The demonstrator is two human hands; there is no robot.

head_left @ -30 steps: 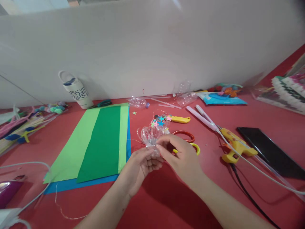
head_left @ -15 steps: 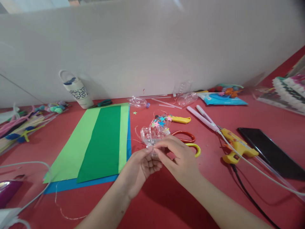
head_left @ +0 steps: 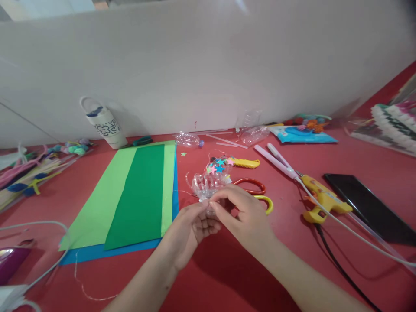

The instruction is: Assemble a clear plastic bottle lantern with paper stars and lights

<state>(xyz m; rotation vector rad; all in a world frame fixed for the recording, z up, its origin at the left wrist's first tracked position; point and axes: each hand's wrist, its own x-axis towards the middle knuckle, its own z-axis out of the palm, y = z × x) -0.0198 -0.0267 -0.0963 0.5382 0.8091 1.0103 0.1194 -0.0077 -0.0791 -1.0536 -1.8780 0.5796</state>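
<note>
I find my left hand (head_left: 191, 227) clamped around the base of a clear plastic bottle piece with petal-like strips (head_left: 203, 184), near centre above the red worktop (head_left: 208, 277). My right hand (head_left: 245, 219) meets it, thumb and forefinger pinched together; what they grip, I cannot tell. Small multicoloured star cut-outs (head_left: 220, 162) lie just beyond.

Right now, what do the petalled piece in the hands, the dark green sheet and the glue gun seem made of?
Petalled piece: apparently clear, glossy plastic; it is see-through with bright highlights.
Dark green sheet: matte, flat, even colour; paper, felt or foam, I can't tell which.
Glue gun: probably hard yellow plastic, judging by its moulded-looking body.
</note>
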